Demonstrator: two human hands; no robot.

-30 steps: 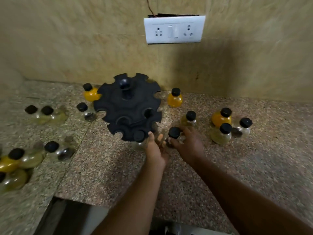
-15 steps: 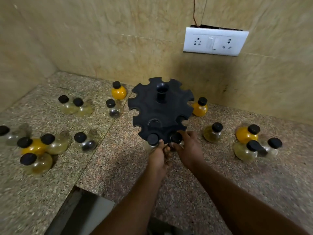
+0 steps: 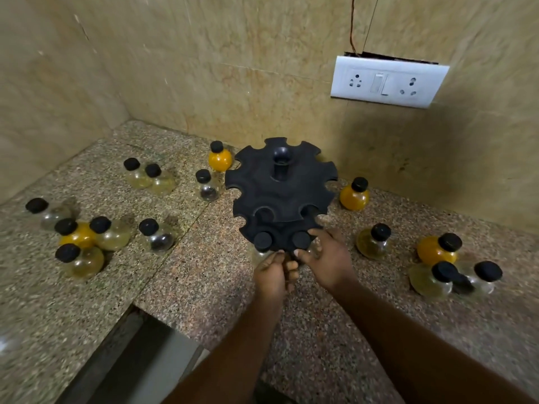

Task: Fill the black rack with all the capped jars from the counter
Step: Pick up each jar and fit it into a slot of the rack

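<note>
The black rack (image 3: 280, 196) stands on the granite counter (image 3: 204, 275) near the back wall. Two capped jars hang in its front slots, their caps side by side: the left jar (image 3: 262, 239) and the right jar (image 3: 302, 239). My right hand (image 3: 329, 259) grips the right jar, with thumb and fingers curled round its glass under the rim. My left hand (image 3: 274, 272) pinches the rack's front edge between the two jars. Several capped jars stand loose on the counter on both sides, such as an orange jar (image 3: 354, 195) and a yellowish jar (image 3: 374, 242).
A cluster of jars (image 3: 84, 240) sits far left, with a pair (image 3: 145, 177) behind it. More jars (image 3: 437, 266) crowd the right. A white socket plate (image 3: 388, 81) is on the wall. The counter's edge drops into a gap (image 3: 137, 354) at lower left.
My right hand has brought a jar to the rack and its cap now sits in the front slot beside the first. My left hand has closed on the rack's edge. The view has swung left.
</note>
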